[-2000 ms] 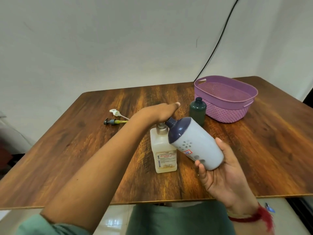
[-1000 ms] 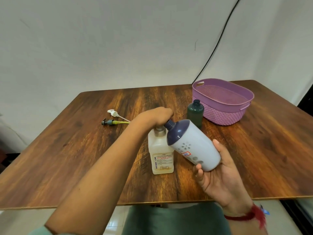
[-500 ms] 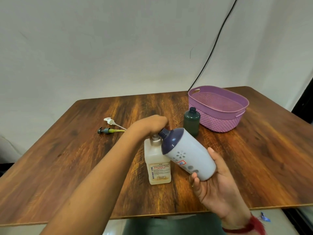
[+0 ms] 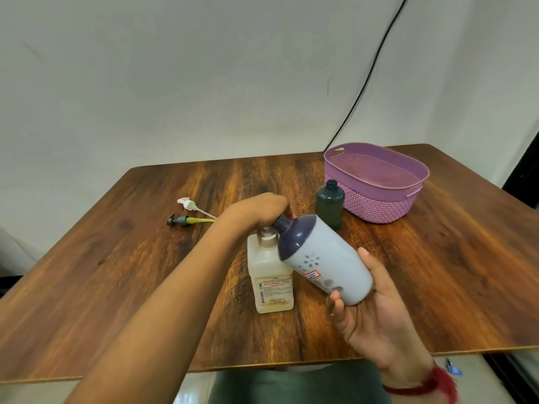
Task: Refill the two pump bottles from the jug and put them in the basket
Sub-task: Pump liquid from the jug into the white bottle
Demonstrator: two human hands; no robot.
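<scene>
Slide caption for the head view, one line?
Right hand holds the tilted jug by the cream bottle; left hand grips the jug's top; green bottle stands beside the basket.

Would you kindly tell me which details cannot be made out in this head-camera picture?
- Head view, jug: whether its mouth is capped or open, covered by the left hand gripping it.
- Head view, beige bottle: its neck opening, behind the jug and left wrist.
- Head view, green bottle: its fill level, behind opaque walls.
- Head view, beige bottle's label: fine print too small to read.
</scene>
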